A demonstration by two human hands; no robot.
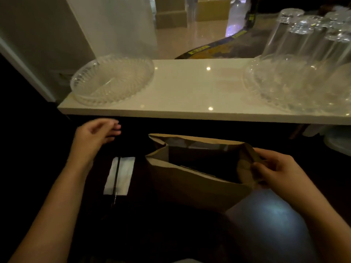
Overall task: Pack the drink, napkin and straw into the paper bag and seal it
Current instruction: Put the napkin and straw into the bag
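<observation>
- Lower left: left hand [96,132] hovers empty, fingers loosely apart, above the napkin [119,175] and straw [116,179], likely ready to pick them.
- Centre: paper bag [190,188] stands open for loading; drink not discernible.
- Right: right hand [275,168] pinches the bag's rim, steadying it.

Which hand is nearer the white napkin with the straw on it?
Left. The left hand hovers open just above and behind the napkin, touching nothing. The right hand is across the paper bag, pinching its right rim.

My right hand [273,168] pinches the open paper bag's [190,185] rim; left hand [96,132] hovers empty above napkin [123,173] and straw [116,175].
</observation>
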